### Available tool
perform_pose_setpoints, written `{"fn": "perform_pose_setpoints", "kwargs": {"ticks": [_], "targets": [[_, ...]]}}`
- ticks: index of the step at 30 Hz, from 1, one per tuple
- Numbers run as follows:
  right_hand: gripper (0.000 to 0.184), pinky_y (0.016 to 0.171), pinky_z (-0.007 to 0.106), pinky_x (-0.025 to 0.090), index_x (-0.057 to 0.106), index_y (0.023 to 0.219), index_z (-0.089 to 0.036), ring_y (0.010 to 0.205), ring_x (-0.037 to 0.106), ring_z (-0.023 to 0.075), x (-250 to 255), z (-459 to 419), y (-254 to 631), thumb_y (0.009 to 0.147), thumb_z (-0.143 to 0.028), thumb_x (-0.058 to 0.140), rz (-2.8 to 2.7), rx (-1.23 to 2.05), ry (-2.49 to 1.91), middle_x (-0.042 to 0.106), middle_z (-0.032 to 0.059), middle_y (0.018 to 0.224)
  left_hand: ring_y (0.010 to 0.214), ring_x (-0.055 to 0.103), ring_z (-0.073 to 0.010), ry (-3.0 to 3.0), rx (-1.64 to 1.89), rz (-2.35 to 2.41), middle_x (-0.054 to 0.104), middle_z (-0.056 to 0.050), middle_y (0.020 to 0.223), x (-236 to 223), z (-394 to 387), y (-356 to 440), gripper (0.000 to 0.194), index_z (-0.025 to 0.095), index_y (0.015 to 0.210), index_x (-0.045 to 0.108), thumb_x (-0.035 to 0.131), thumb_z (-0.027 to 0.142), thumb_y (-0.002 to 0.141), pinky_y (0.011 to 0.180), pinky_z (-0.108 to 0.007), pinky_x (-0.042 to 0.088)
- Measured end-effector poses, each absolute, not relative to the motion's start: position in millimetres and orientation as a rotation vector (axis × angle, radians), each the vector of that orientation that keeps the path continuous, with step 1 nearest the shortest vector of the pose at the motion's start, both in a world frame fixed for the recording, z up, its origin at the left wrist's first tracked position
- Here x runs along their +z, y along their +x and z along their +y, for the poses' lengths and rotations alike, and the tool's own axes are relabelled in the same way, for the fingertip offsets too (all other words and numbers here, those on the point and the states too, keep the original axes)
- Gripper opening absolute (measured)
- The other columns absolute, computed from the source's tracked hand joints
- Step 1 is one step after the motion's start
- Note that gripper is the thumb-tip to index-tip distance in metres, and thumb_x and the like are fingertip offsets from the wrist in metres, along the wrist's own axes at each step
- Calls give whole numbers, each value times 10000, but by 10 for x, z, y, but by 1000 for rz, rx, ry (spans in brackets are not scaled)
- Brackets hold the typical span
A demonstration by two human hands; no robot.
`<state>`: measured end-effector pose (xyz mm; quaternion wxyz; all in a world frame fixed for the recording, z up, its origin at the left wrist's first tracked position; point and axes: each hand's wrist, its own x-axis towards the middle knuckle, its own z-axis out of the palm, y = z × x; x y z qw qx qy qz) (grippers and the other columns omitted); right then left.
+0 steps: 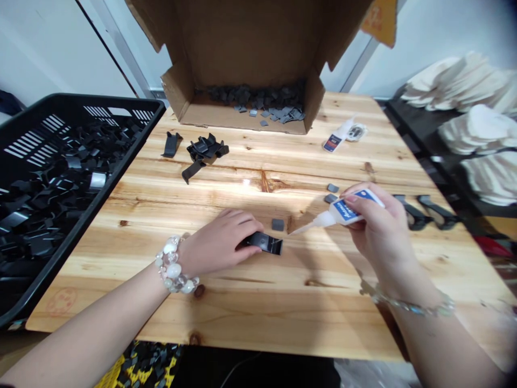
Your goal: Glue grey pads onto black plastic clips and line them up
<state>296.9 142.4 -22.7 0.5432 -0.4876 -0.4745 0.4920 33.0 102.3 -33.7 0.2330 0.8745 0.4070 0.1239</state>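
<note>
My left hand is closed on one end of a black plastic clip, which lies low over the wooden table with its other end pointing right. Between the fingers of my right hand is a white glue bottle with a blue label. Its long thin nozzle tilts down to the left, and the tip is just right of the clip, apart from it. A small grey pad lies right behind the clip. Two more grey pads rest beside the glue bottle, one partly behind it.
A cardboard box of grey pads stands at the back. Left is a black crate full of clips. Loose clips lie in a pile, others at right. Another glue bottle lies behind. White stacked pieces sit far right.
</note>
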Motion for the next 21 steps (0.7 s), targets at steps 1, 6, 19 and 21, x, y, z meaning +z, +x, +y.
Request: {"fn": "perform_pose_setpoints", "kwargs": {"ticks": [1, 6, 19, 21], "targets": [[77, 389, 203, 218, 627, 645, -184, 449, 349, 69, -222, 1427, 2978, 708, -183, 670, -1125, 1167, -1154, 460, -28, 522, 1034, 554, -214, 2403, 343, 1115, 631, -50, 1072, -337, 1024, 330, 211, 195, 1069, 586, 568, 326, 905, 950, -369, 389], [65, 387, 209, 211, 632, 634, -187, 442, 355, 74, -171, 1446, 3038, 679, -188, 679, -1118, 1162, -1149, 461, -26, 508, 1020, 558, -212, 2400, 359, 1102, 631, -49, 1059, -336, 1024, 330, 200, 192, 1061, 588, 571, 314, 903, 944, -374, 395], [70, 405, 202, 262, 633, 646, -183, 454, 383, 68, -179, 1444, 3035, 673, -188, 697, -1195, 1102, -1154, 490, -41, 519, 1028, 565, -208, 2412, 382, 1112, 632, -49, 1068, -360, 1014, 318, 219, 196, 1084, 592, 591, 297, 890, 951, -370, 396], [77, 410, 200, 272, 632, 645, -184, 460, 393, 71, -175, 1439, 3036, 668, -193, 705, -1203, 1108, -1163, 490, -41, 517, 1027, 566, -210, 2408, 389, 1114, 633, -51, 1062, -364, 1018, 316, 220, 196, 1082, 593, 592, 299, 888, 951, -372, 396]]}}
